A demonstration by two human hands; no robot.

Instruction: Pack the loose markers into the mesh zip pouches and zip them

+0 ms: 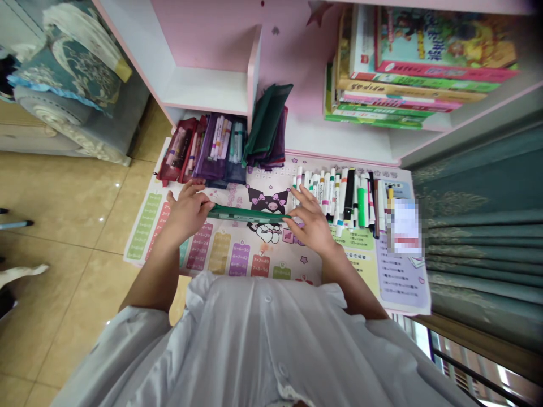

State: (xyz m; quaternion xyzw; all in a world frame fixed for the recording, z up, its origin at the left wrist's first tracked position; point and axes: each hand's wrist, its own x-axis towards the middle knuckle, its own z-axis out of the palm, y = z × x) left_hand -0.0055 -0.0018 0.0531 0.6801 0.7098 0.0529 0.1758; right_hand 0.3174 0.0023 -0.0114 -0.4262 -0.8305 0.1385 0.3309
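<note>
The left hand (189, 208) and right hand (311, 219) are well apart, each pinching one end of a long green pouch (250, 215) between thumb and finger. The pouch is stretched level across the middle of the printed desk mat (271, 257), in front of the wearer's pale shirt (241, 333), and it covers part of the cartoon figure (269, 199) beneath it.

Space around the hands is tight. Just beyond the left one sit filled mesh pouches, red (172, 164), purple (207, 164) and blue (235, 169), with pens showing inside. Next to them, a pile of dark green pouches (269, 121) leans by the shelf divider (254, 73). The right hand's outer fingers reach the near left end of a long row of markers (335, 195) (mostly white-barrelled, with a black and a bright green one among them), which fills that side. At the row's far end lies a pixelated item (406, 226), too blurred to identify. Stacked books (424, 73) occupy the shelf above, and a teal curtain (483, 226) hangs at the right edge.
</note>
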